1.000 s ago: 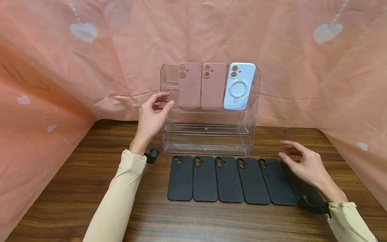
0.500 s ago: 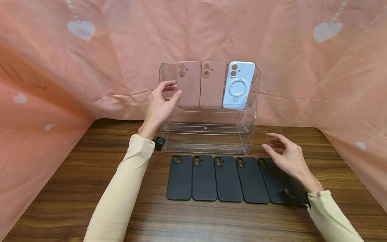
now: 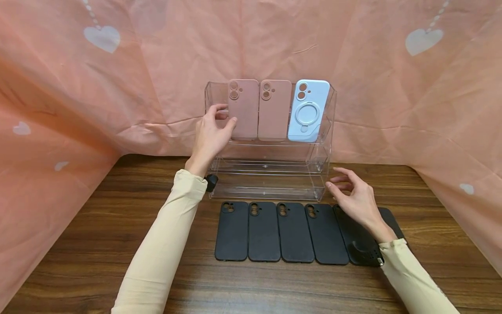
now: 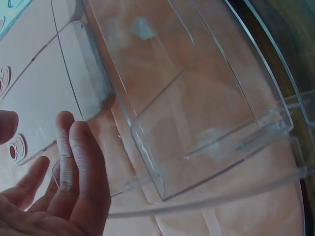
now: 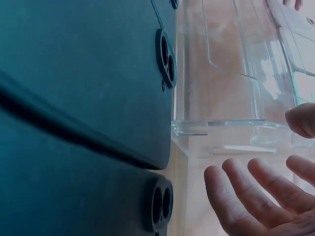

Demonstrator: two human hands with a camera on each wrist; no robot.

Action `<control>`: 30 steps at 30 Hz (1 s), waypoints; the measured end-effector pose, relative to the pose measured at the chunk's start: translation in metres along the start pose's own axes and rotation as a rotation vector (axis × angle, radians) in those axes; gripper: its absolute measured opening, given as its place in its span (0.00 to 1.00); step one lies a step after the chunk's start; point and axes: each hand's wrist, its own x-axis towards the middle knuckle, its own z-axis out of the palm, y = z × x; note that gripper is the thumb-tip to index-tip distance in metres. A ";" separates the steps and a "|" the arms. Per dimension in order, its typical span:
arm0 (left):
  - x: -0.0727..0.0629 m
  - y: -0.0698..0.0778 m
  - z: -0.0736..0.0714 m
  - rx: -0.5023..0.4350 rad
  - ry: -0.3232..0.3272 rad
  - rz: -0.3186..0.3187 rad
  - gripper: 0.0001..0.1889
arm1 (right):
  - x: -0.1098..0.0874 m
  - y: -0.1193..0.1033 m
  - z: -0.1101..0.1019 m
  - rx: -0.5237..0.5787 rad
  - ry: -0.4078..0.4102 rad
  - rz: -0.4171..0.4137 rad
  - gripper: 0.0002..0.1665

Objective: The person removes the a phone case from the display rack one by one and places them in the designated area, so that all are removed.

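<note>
On the top tier of a clear acrylic display rack (image 3: 266, 192) lean two pink phone cases, the left pink phone case (image 3: 245, 117) and the middle pink phone case (image 3: 274, 115). To their right is a pale blue phone case (image 3: 307, 111) with a ring. My left hand (image 3: 211, 133) is at the left pink case's left edge, thumb and fingers parted; contact is unclear. In the left wrist view its fingers are loosely bent. My right hand (image 3: 354, 194) hovers by the rack's lower right corner, fingers relaxed, holding nothing. Below it lies a partly hidden black phone case (image 3: 358, 233).
A row of several black phone cases (image 3: 263, 233) lies on the wooden table (image 3: 251, 292) before the rack. A pink cloth (image 3: 168, 87) with white hearts hangs behind and at both sides. The rack's two lower tiers hold no cases.
My left hand has moved right and up to the left pink case's edge. My right hand has moved left and slightly up, from over the rightmost black cases toward the rack. The cases stay in place.
</note>
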 end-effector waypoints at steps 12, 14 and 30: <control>0.004 -0.001 0.005 0.032 -0.013 -0.039 0.26 | 0.004 -0.004 0.010 0.094 -0.022 0.029 0.26; 0.005 -0.002 0.006 0.033 -0.006 -0.042 0.24 | 0.005 -0.004 0.012 0.089 -0.028 0.038 0.26; 0.007 -0.002 0.010 -0.014 0.015 -0.043 0.22 | 0.006 -0.004 0.012 0.086 -0.053 0.040 0.24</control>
